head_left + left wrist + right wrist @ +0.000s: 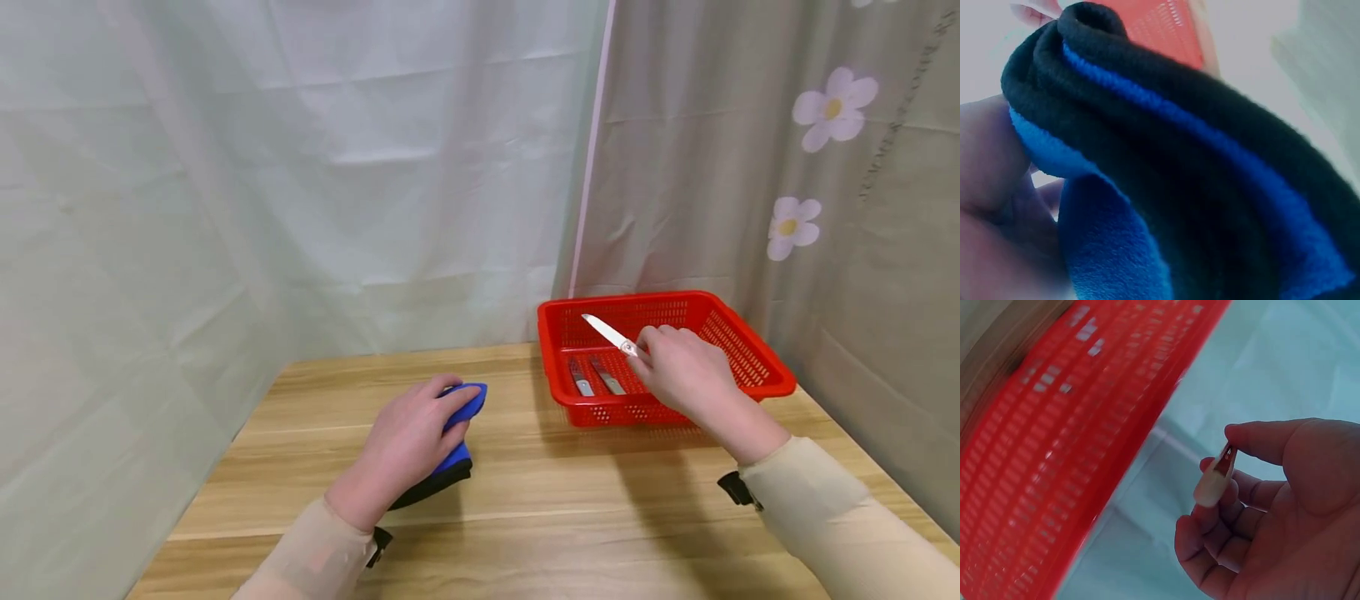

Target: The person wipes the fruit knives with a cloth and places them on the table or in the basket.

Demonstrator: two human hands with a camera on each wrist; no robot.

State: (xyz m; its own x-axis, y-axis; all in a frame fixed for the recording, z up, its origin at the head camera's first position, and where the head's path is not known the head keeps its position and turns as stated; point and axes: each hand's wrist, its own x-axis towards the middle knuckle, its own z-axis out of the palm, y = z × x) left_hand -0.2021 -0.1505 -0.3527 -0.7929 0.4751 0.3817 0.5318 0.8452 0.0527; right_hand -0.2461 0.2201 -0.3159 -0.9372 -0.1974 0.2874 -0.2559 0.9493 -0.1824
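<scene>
A folded blue cloth (468,407) with a black edge is gripped between the thumb and fingers of my left hand (405,437), low over the table. Close up in the left wrist view, the cloth (1110,244) shows several layers of black edging. My right hand (688,367) pinches a knife (604,332) by its handle above the red basket (581,414), blade pointing up and to the left. In the right wrist view only the pale handle end of the knife (1211,487) shows between thumb and fingers. Inside the basket lie two forks (582,383) with light handles.
The basket stands at the back right of a wooden table (525,533), near its right edge. Pale curtains (420,167) hang behind and at the left; a grey curtain with flowers (832,108) hangs at the right.
</scene>
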